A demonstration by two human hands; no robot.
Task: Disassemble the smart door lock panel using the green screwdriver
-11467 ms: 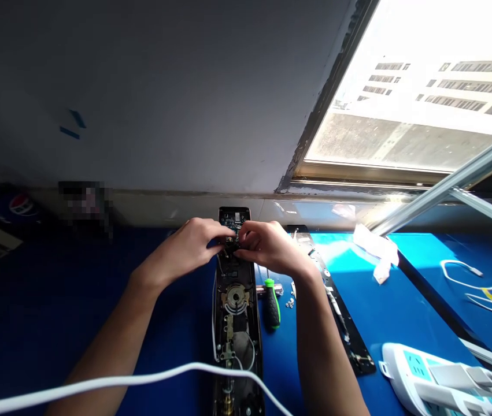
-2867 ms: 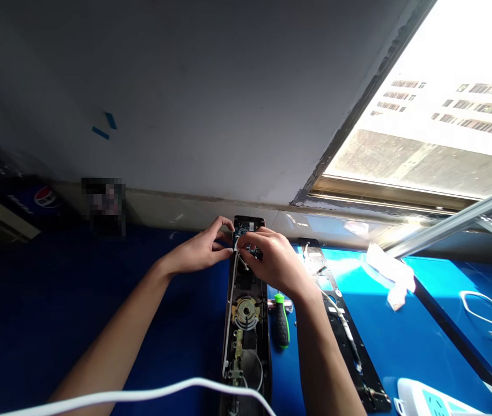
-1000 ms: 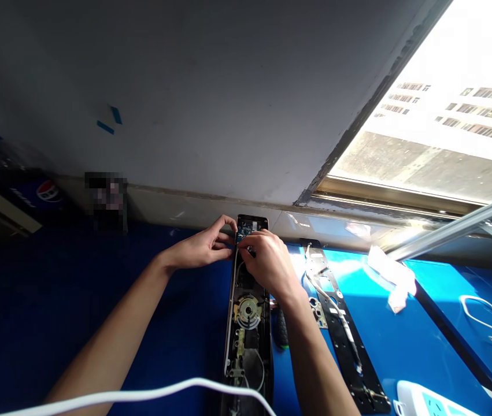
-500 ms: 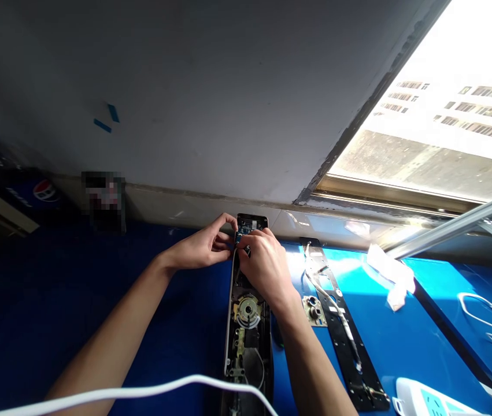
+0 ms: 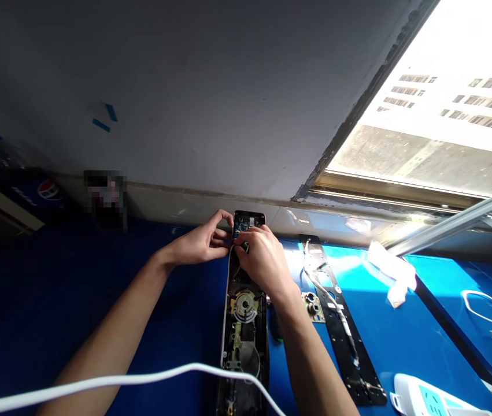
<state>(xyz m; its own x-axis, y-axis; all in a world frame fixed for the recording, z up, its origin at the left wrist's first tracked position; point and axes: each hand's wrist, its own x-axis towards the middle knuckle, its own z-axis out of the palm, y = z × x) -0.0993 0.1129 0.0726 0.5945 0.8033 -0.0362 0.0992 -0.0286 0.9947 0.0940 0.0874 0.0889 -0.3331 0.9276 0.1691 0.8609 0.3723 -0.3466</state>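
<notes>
A long black door lock housing [image 5: 265, 335] lies open on the blue table, its inside facing up, with a round metal mechanism [image 5: 244, 306] in the middle. At its far end sits a small blue circuit board [image 5: 241, 224]. My left hand [image 5: 204, 240] grips the left edge of that end with bent fingers and thumb. Over the housing, just below the board, my right hand [image 5: 263, 257] is closed in a pinch. A thin pale wire [image 5: 232, 249] meets its fingertips, which partly cover the board and the wire's end.
To the right lie a black perforated mounting plate [image 5: 344, 346] with a cable and a small metal plate [image 5: 313, 308]. A white power strip [image 5: 419, 396] is at the front right. A white cord [image 5: 154, 378] crosses the foreground. Behind are the wall and a metal bar [image 5: 454, 222].
The view has shifted slightly. Both hands stay at the far end of the housing; the right hand's fingers have moved only a little, and more of the board shows.
</notes>
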